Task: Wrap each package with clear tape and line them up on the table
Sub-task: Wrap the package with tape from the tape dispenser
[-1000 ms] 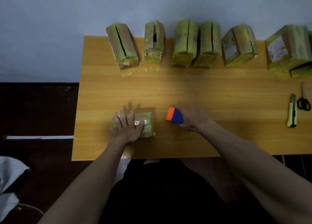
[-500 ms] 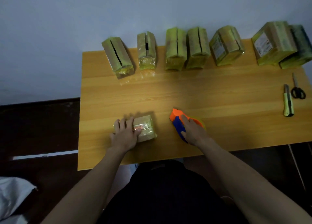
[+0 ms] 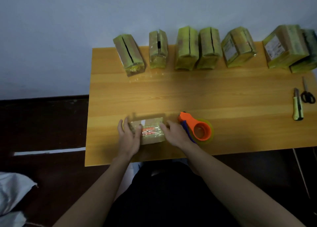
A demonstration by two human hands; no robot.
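A small package (image 3: 152,131), brown with shiny clear tape over it, lies near the table's (image 3: 214,93) front edge. My left hand (image 3: 128,137) holds its left end, thumb on top. My right hand (image 3: 174,133) holds its right end the same way. Just right of my right hand, the orange tape dispenser (image 3: 197,127) with its clear roll lies on the table with no hand on it. Several wrapped packages stand in a row along the back edge, from the leftmost (image 3: 128,53) to the rightmost pair (image 3: 286,47).
A yellow-green box cutter (image 3: 298,107) and black scissors (image 3: 307,95) lie at the table's right edge. A wall rises directly behind the row. Dark floor lies to the left, with white cloth (image 3: 12,192) at the lower left.
My right hand set the tape dispenser down and moved left onto the package's right end. My left hand shifted from lying flat on top to holding the left end.
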